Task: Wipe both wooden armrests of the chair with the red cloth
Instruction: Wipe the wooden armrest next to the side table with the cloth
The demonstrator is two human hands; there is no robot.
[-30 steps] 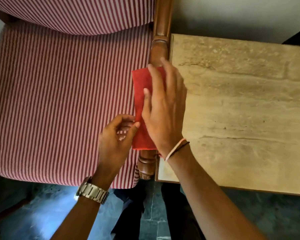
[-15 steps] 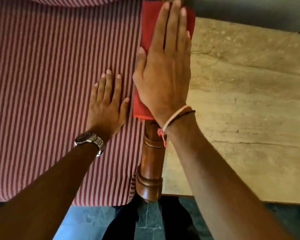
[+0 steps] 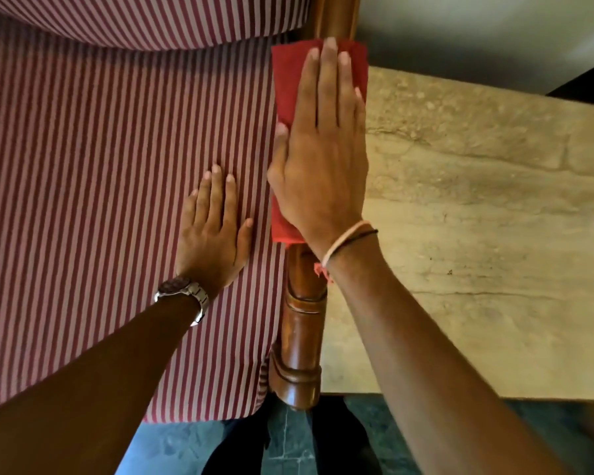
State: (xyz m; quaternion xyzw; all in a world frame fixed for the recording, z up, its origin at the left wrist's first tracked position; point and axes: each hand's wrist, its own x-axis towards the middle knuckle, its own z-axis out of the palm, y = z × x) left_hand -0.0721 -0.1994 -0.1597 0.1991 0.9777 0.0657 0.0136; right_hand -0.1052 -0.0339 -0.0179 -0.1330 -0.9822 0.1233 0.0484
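Note:
The chair's right wooden armrest runs from the front edge toward the backrest, dark brown with carved rings. A folded red cloth lies along its far half. My right hand presses flat on the cloth, fingers straight and together, reaching the cloth's far edge. My left hand rests flat, palm down, on the red-and-white striped seat cushion, just left of the armrest, holding nothing. The other armrest is out of view.
A beige stone-topped side table stands tight against the armrest's right side. The striped back cushion lies at the top. Dark tiled floor and my legs show below the seat's front edge.
The left hand let go of the cloth and went flat on the seat. The right hand slid the cloth along the armrest toward the backrest; since half a second ago little differs.

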